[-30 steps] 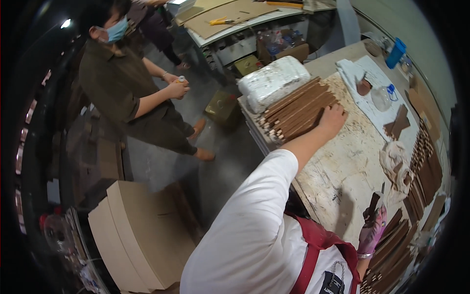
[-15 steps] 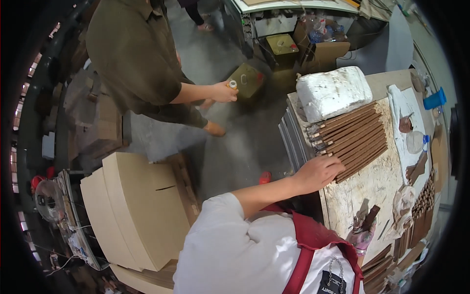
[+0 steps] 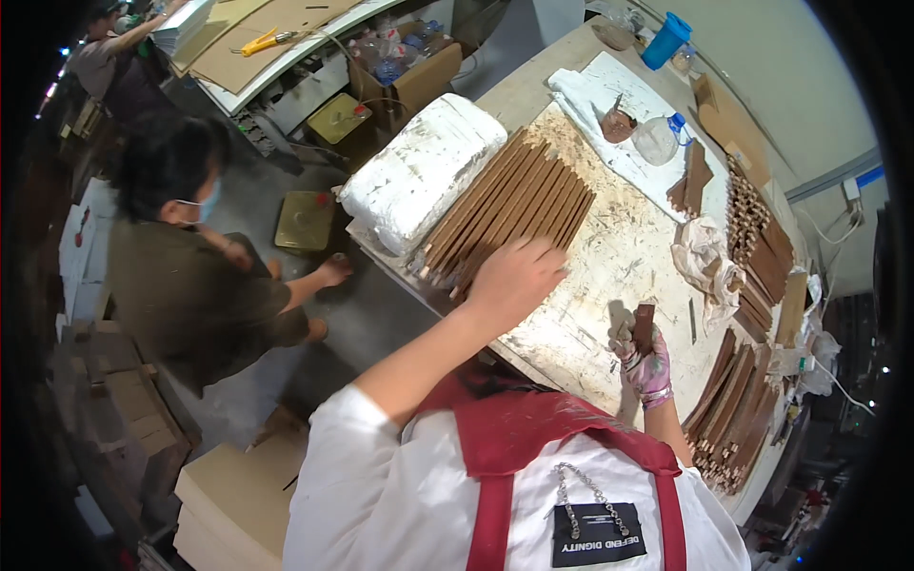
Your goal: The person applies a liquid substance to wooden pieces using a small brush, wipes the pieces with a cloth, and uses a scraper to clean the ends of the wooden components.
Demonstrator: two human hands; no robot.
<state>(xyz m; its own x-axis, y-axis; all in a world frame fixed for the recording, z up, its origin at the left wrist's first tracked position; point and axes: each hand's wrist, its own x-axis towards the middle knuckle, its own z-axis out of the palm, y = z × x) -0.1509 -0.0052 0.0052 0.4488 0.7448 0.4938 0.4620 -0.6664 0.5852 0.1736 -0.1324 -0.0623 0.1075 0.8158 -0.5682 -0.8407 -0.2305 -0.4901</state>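
Left of the worktop (image 3: pixel 609 285), off it: a second person in a dark top (image 3: pixel 181 285) crouches on the floor, hands low near a flat yellow-green tin (image 3: pixel 305 221), well apart from the work. At the worktop's left edge sits a white wrapped block (image 3: pixel 424 171); the row of brown wooden slats (image 3: pixel 509 214) lies flat against its right side, running from the near-left edge toward the far side. Left hand (image 3: pixel 514 281) lies palm-down on the near ends of the slats, fingers together and curled over the ends, pressing rather than pinching. Right hand (image 3: pixel 645 362), in a stained pink glove, sits near the near edge, fingers closed around a short dark brown block (image 3: pixel 645 328) held upright. Further right: crumpled rags (image 3: pixel 705 262), then stacked slat bundles (image 3: pixel 738 400) along the right edge; a glass jar (image 3: pixel 657 140) and blue cup (image 3: pixel 666 40) on a white cloth toward the far corner. Risks, as I judge them: the slat ends overhang the near-left edge, so an uneven push from the left hand could fan the row or tip the outer slats off to the floor beside the crouching person. The worktop looks smeared with residue, so slats may stick or pick up dirt.
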